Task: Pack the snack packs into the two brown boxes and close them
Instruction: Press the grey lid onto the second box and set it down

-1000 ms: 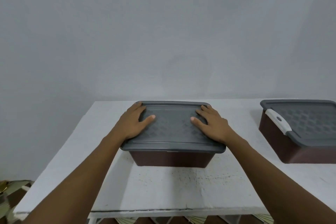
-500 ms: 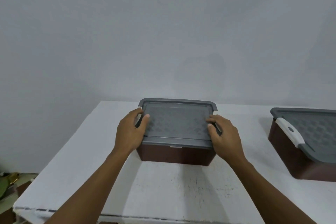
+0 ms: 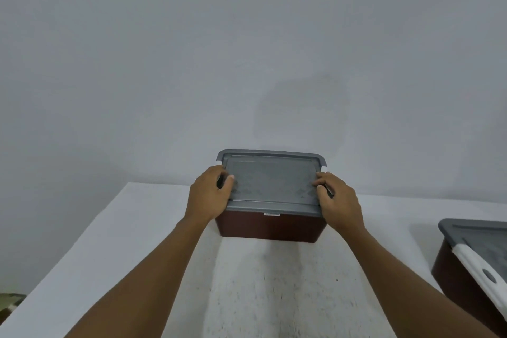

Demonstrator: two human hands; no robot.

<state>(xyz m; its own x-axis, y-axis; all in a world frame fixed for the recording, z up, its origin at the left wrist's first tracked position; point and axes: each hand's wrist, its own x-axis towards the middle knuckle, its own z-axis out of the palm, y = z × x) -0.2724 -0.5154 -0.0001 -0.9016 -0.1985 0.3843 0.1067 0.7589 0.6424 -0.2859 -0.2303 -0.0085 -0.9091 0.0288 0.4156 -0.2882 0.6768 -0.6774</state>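
A brown box with a grey patterned lid sits on the white table, straight ahead of me. My left hand grips the lid's left edge, thumb on top and fingers curled round the side. My right hand grips the lid's right edge the same way. A second brown box with a grey lid and a white latch stands at the right edge of view. No snack packs are visible.
The white table runs from the left edge to the right, against a plain grey wall. Something green and patterned shows below the table's left corner.
My hands slid from lying flat on top of the lid out to its two side edges and curled round them. The view has tilted up and the box now looks farther away.
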